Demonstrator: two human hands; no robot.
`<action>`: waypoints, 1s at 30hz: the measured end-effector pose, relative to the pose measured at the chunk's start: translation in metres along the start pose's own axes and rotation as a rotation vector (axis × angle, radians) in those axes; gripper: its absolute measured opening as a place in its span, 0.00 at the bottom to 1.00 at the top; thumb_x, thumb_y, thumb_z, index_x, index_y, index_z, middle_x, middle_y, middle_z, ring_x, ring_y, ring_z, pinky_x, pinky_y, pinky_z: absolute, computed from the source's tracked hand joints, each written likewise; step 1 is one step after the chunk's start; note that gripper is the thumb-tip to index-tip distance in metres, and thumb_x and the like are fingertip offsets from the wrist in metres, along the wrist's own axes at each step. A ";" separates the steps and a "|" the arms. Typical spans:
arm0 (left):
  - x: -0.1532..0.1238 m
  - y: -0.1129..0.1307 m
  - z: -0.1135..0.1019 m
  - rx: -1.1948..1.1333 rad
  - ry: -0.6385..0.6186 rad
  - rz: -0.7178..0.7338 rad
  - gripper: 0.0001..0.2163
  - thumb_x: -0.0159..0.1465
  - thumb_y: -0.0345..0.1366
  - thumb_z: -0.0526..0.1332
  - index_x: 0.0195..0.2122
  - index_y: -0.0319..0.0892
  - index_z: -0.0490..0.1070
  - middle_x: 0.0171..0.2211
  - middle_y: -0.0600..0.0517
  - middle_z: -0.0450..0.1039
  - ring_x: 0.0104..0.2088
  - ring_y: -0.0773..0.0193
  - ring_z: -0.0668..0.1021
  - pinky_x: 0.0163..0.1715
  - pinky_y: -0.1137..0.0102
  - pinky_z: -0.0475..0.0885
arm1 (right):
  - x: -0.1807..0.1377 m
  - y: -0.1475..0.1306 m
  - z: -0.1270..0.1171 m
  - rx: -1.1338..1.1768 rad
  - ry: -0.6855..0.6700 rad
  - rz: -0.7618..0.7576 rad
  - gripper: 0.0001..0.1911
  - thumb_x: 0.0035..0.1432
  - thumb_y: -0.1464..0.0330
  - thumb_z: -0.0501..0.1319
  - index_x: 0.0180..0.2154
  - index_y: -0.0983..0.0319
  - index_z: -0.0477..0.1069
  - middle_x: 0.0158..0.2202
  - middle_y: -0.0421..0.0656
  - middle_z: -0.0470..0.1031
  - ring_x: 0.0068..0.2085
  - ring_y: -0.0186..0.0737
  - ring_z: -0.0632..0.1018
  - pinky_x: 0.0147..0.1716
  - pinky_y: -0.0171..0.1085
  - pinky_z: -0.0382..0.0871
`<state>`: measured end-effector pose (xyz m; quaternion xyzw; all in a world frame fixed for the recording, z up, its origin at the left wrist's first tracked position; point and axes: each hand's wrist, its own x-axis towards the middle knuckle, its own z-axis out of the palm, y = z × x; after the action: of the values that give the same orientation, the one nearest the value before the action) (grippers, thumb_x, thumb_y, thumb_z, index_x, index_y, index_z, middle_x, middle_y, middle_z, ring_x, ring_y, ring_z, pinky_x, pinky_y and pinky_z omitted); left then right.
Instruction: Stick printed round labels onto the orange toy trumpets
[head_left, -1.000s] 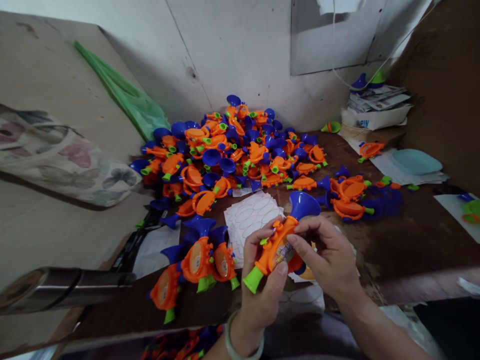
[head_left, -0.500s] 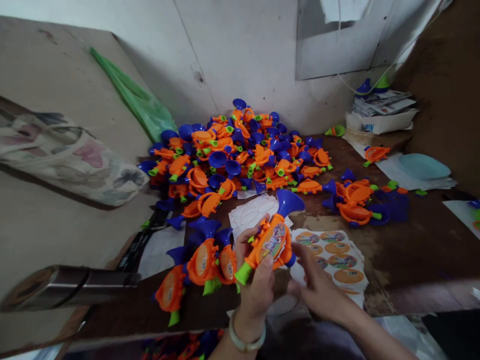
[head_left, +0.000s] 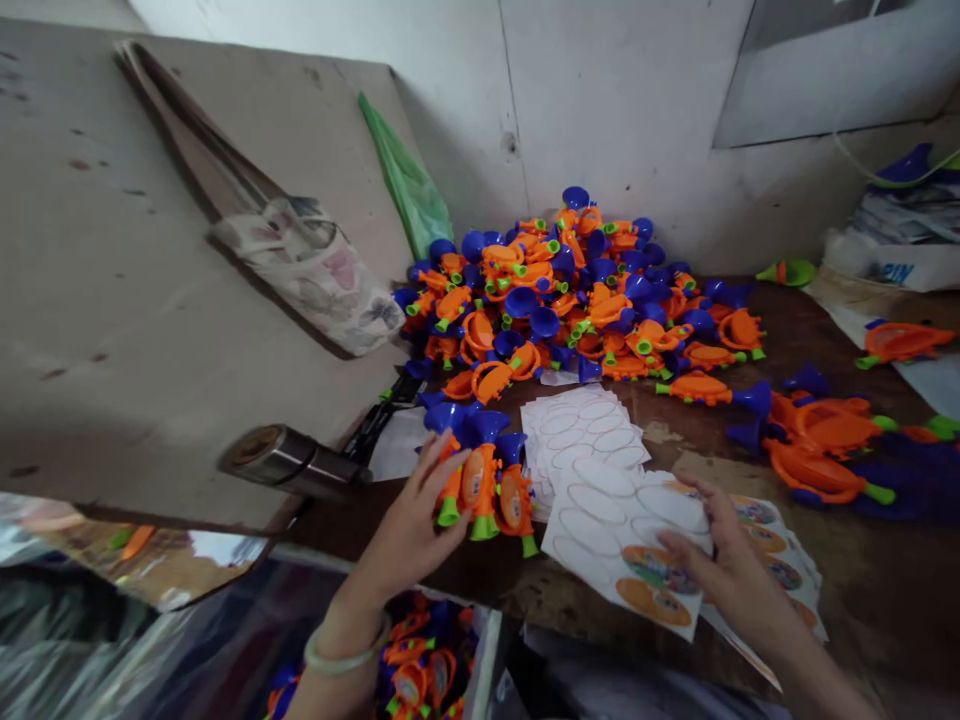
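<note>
My left hand (head_left: 416, 520), wearing a bangle on its wrist, reaches over the near-left side of the table with its fingers spread. Its fingertips are at the leftmost of several orange toy trumpets (head_left: 478, 480) with blue bells and green mouthpieces; whether they touch it I cannot tell. Between thumb and fingers, my right hand (head_left: 724, 555) grips a sticker sheet (head_left: 596, 530). Most of that sheet shows blank oval outlines, with a few printed oval stickers near its lower corner. Under the right hand lie more sticker sheets (head_left: 780, 570), partly hidden.
A large heap of toy trumpets (head_left: 555, 290) rests against the wall. Used sheets (head_left: 577, 425) lie before it. A metal flask (head_left: 292, 460) lies at left, near a hanging cloth bag (head_left: 322, 270). Below the table edge, a box (head_left: 486, 655) holds more trumpets. Loose trumpets (head_left: 821, 450) lie right.
The stickered trumpet has left the space between my hands; my left hand has moved left to the trumpet group. My right hand has taken hold of a sticker sheet. The view has swung left.
</note>
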<state>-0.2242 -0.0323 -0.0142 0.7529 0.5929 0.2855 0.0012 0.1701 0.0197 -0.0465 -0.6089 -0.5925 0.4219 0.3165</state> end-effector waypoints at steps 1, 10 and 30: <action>-0.008 -0.006 -0.004 -0.050 -0.110 -0.036 0.30 0.72 0.33 0.62 0.75 0.53 0.63 0.79 0.41 0.56 0.80 0.41 0.57 0.72 0.43 0.66 | 0.011 0.000 -0.001 -0.046 0.075 -0.022 0.38 0.61 0.48 0.62 0.66 0.59 0.63 0.62 0.55 0.76 0.60 0.61 0.80 0.59 0.55 0.76; -0.041 -0.025 -0.003 -0.378 0.176 -0.794 0.38 0.70 0.60 0.62 0.74 0.42 0.62 0.78 0.35 0.58 0.79 0.41 0.59 0.77 0.45 0.53 | 0.072 -0.014 0.005 -0.654 0.132 -0.317 0.28 0.67 0.64 0.60 0.66 0.63 0.67 0.73 0.68 0.63 0.71 0.80 0.66 0.63 0.77 0.63; -0.188 -0.006 -0.044 -0.462 0.134 -0.966 0.34 0.62 0.67 0.66 0.63 0.53 0.78 0.67 0.45 0.78 0.68 0.37 0.77 0.67 0.49 0.75 | -0.050 -0.115 0.179 -0.295 -1.028 -0.243 0.50 0.56 0.58 0.79 0.75 0.57 0.63 0.74 0.58 0.59 0.70 0.62 0.74 0.71 0.50 0.66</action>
<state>-0.2736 -0.2133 -0.0599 0.3548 0.7922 0.4229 0.2601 -0.0378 -0.0393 -0.0171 -0.2895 -0.7896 0.5382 -0.0560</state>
